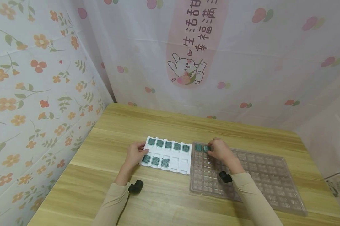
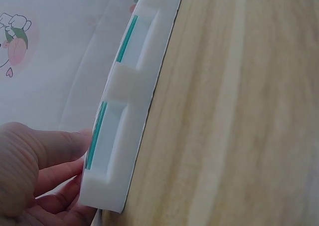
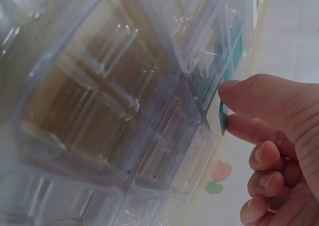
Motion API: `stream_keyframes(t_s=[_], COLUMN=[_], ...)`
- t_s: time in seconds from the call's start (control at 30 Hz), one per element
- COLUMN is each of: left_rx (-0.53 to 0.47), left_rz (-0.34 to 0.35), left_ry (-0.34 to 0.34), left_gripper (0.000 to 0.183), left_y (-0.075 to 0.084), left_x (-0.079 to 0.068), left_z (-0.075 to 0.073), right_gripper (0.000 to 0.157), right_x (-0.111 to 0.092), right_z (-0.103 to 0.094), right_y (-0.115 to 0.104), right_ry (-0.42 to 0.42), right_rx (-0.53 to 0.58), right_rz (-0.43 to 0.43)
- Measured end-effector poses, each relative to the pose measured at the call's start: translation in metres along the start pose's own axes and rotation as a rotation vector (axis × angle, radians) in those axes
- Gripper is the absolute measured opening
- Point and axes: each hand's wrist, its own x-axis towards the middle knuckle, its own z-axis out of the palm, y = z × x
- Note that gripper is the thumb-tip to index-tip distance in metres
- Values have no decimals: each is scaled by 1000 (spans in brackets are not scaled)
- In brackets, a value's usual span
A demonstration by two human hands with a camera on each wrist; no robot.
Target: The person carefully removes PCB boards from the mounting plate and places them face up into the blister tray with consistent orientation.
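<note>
My left hand (image 1: 134,153) grips the left end of a white plastic tray (image 1: 174,164), thumb on its top edge and fingers at its side. Square green chips (image 1: 168,144) with a dotted pattern sit in its pockets: several along the far row, three at the left of the near row. Thumb and index finger of my right hand (image 1: 220,150) pinch another green chip (image 3: 223,117) by its edge, at the far row of a clear plastic tray (image 1: 260,179). One green chip (image 1: 198,147) lies in that tray's far left pocket, just left of the pinched one.
Both trays lie side by side on a wood-grain table (image 1: 102,150), ends nearly touching. My right forearm (image 1: 253,197) crosses over the clear tray. Black wrist cameras (image 1: 136,187) sit at both cuffs. Printed curtains (image 1: 130,40) hang behind and to the left.
</note>
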Motion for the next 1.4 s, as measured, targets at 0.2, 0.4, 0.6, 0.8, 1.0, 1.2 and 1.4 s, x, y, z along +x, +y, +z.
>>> stream_keyframes(t_s=[0.2, 0.4, 0.6, 0.8, 1.0, 1.2, 1.4], left_rx=[0, 13, 14, 10, 6, 0, 0], left_rz=[-3, -4, 1, -6, -18, -15, -18], left_ry=[-3, -3, 0, -5, -11, -12, -12], left_gripper=[34, 35, 35, 35, 36, 36, 36], left_y=[0, 0, 2, 2, 2, 3, 3], left_x=[0, 0, 0, 0, 0, 0, -1], left_z=[0, -1, -1, -1, -1, -1, -1], right_gripper=[23, 22, 21, 22, 23, 24, 25], right_x=[0, 1, 0, 0, 0, -1, -1], right_z=[2, 4, 4, 3, 2, 2, 0], right_y=[1, 2, 2, 0, -4, -11, -20], right_ry=[1, 15, 25, 31, 49, 69, 88], right_rx=[-19, -26, -36, -21, -8, 2, 12], right_rz=[-4, 4, 1, -3, -28, -51, -60])
